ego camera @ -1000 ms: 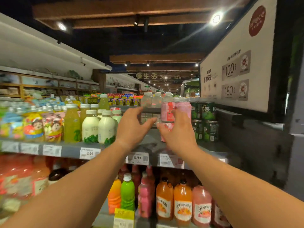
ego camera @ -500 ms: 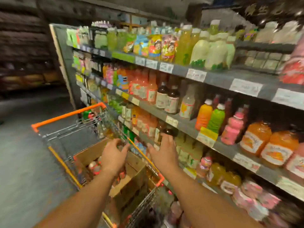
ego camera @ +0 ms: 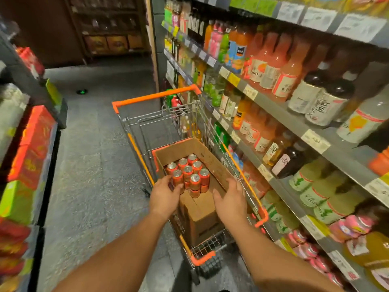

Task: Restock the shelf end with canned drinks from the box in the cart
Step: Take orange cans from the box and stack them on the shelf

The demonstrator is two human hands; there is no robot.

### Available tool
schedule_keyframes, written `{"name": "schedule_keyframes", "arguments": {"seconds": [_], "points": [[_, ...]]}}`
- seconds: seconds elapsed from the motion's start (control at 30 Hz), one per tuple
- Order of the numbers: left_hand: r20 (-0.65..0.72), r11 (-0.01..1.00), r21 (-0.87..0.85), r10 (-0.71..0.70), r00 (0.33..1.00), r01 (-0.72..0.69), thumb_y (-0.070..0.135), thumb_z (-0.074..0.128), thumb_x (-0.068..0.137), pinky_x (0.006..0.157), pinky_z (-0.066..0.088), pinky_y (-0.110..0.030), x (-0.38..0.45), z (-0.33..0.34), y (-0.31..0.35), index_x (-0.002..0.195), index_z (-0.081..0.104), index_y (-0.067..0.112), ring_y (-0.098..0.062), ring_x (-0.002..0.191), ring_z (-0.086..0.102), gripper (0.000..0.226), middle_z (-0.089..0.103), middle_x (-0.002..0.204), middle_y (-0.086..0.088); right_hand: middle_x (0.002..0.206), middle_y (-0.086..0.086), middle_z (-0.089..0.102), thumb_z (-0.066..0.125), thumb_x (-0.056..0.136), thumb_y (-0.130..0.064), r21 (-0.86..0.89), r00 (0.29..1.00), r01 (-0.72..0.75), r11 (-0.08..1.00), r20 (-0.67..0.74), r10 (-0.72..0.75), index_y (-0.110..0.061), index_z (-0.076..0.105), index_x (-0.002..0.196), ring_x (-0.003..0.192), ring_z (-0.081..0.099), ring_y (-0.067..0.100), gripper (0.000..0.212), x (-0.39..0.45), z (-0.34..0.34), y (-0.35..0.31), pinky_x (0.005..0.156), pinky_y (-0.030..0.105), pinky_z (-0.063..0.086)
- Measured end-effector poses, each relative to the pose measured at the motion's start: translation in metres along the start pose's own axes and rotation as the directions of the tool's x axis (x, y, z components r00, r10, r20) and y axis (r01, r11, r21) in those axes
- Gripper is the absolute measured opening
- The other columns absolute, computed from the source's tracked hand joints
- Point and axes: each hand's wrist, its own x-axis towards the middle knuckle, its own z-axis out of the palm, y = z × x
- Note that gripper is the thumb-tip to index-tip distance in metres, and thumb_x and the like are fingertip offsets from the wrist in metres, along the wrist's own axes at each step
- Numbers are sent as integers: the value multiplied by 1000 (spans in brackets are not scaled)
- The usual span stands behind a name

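Observation:
An open cardboard box (ego camera: 212, 163) sits in a wire cart (ego camera: 155, 96) with orange trim. Several orange-red drink cans (ego camera: 190, 171) stand stacked in the box's far left part. My left hand (ego camera: 165, 197) hovers at the box's left edge, fingers spread, its fingertips at the nearest can; whether it touches is unclear. My right hand (ego camera: 230, 201) is open over the box's near right side, holding nothing. The drinks shelving (ego camera: 273, 104) runs along the right, full of bottles.
The cart stands close against the right-hand shelving. A second closed box (ego camera: 200, 220) lies under the open one's near end. Another rack with red and green packs (ego camera: 27, 157) lines the left. Grey floor (ego camera: 92, 165) stretches ahead between them.
My view swung from the top shelf down to the cart. Both hands came off the shelf cans and dropped to the box, now empty over the cans.

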Motion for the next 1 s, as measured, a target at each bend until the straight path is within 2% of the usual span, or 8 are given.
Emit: {"name": "schedule_keyframes", "arguments": {"seconds": [0.27, 0.37, 0.47, 0.53, 0.6, 0.67, 0.83, 1.0], "points": [[24, 990, 58, -130, 991, 128, 33, 70, 89, 88, 48, -35, 70, 67, -7, 125, 63, 13, -30, 105, 60, 42, 64, 110, -10, 134, 8, 48, 63, 89, -34, -45, 986, -67, 997, 149, 73, -13, 45, 136, 122, 50, 28, 55, 104, 45, 46, 104, 43, 41], [23, 972, 110, -210, 977, 206, 32, 69, 90, 85, 46, -35, 96, 93, -10, 125, 62, 13, -32, 104, 59, 41, 63, 106, -12, 107, 14, 59, 68, 81, -17, 27, 985, -11, 1000, 174, 6, -1, 57, 120, 100, 59, 33, 44, 140, 69, 60, 86, 31, 46], [27, 952, 121, -288, 957, 282, 27, 68, 89, 85, 44, -32, 121, 120, -14, 122, 61, 13, -32, 104, 59, 37, 62, 107, -11, 88, 4, 56, 76, 78, -17, -10, 937, -59, 998, 345, 59, -3, 63, 106, 86, 61, 30, 34, 174, 91, 62, 71, 17, 31], [46, 936, 104, -343, 938, 337, 26, 68, 87, 86, 44, -30, 136, 139, -20, 121, 62, 14, -30, 106, 59, 37, 63, 111, -11, 77, 11, 65, 91, 58, -24, -50, 872, -86, 995, 479, 99, -5, 73, 84, 75, 65, 26, 37, 196, 119, 64, 65, 18, 43], [85, 921, 101, -385, 919, 377, 25, 71, 83, 90, 43, -29, 151, 161, -32, 121, 62, 16, -28, 109, 59, 40, 63, 113, -10, 107, 21, 66, 84, 69, -25, -25, 832, -161, 987, 534, 150, -1, 67, 112, 99, 65, 27, 52, 214, 148, 67, 85, 25, 49], [132, 901, 117, -431, 893, 418, 28, 73, 81, 95, 43, -30, 165, 186, -47, 124, 58, 19, -27, 112, 57, 47, 62, 115, -8, 131, 13, 56, 64, 87, -26, -75, 816, -178, 981, 546, 189, -9, 48, 136, 116, 56, 27, 55, 231, 180, 77, 99, 35, 44], [209, 851, 144, -524, 825, 504, 28, 78, 74, 99, 45, -33, 191, 245, -89, 131, 49, 23, -29, 118, 56, 63, 55, 126, -8, 116, 11, 61, 57, 91, -22, -29, 800, -354, 935, 508, 319, -12, 49, 128, 92, 56, 24, 39, 259, 251, 111, 76, 29, 40], [215, 867, 159, -497, 841, 472, 26, 75, 73, 98, 49, -39, 207, 284, -118, 135, 42, 30, -33, 120, 55, 71, 52, 132, -9, 135, 16, 53, 71, 83, -25, -8, 835, -425, 905, 383, 395, -9, 42, 139, 123, 53, 31, 65, 268, 306, 124, 96, 35, 42]]}}
